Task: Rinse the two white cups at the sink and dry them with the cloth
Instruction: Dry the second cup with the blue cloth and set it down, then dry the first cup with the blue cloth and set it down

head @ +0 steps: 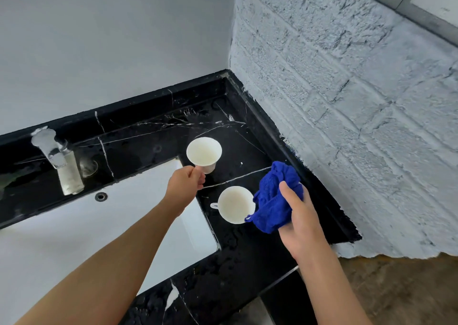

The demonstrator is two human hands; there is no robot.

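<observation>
On the black marble counter (243,257), right of the white sink (74,238), two white cups; far cup (203,154) tilted, mouth turned toward the camera, held by its handle in a pinch of the left hand (184,184), fingers curled around that handle; whether its base touches the counter or hangs just above it, impossible to tell; near cup (235,204) standing upright on the counter, handle pointing left toward the sink, rim just beside the blue cloth (275,198), perhaps touching it; both cups looking empty inside. Blue cloth bunched up and gripped in the right hand (301,215), thumb pressed over the top of the bundle, fingers wrapped underneath, a small loop of fabric dangling at the lower left edge next to the near cup. Both forearms bare, reaching in from the bottom edge, left arm crossing over the sink, right arm over the front corner of the counter. At the back left, a chrome tap (58,160) mounted on the counter behind the sink, spout angled down toward the basin; a round overflow hole (101,196) in the sink wall below it. White veins and scattered wet specks across the counter surface. Behind the counter, a plain pale wall (111,39) on the left; on the right, a painted brick wall (347,101) meeting it at the corner.
</observation>
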